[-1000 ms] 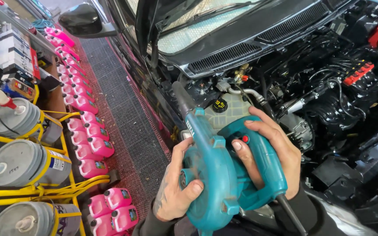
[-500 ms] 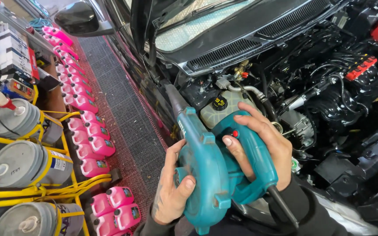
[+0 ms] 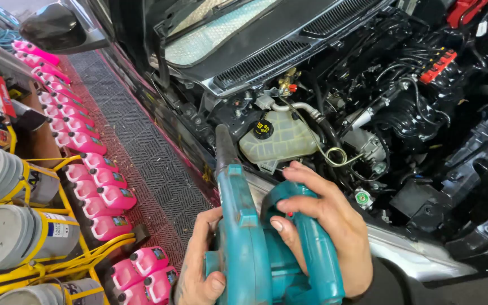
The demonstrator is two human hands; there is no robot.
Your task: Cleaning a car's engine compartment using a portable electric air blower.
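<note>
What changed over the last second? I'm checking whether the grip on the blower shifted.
The teal blower swung its black nozzle a little leftward, away from the coolant tank, and sits lower in view. Nothing was let go: the right hand is still wrapped round the handle and the left hand still cups the body. The pink jugs and engine bay look unchanged.

Blower [image 3: 266,248] between hands, engine bay [image 3: 368,113] ahead; jugs [image 3: 97,186], drums [image 3: 12,226] on floor left.
</note>
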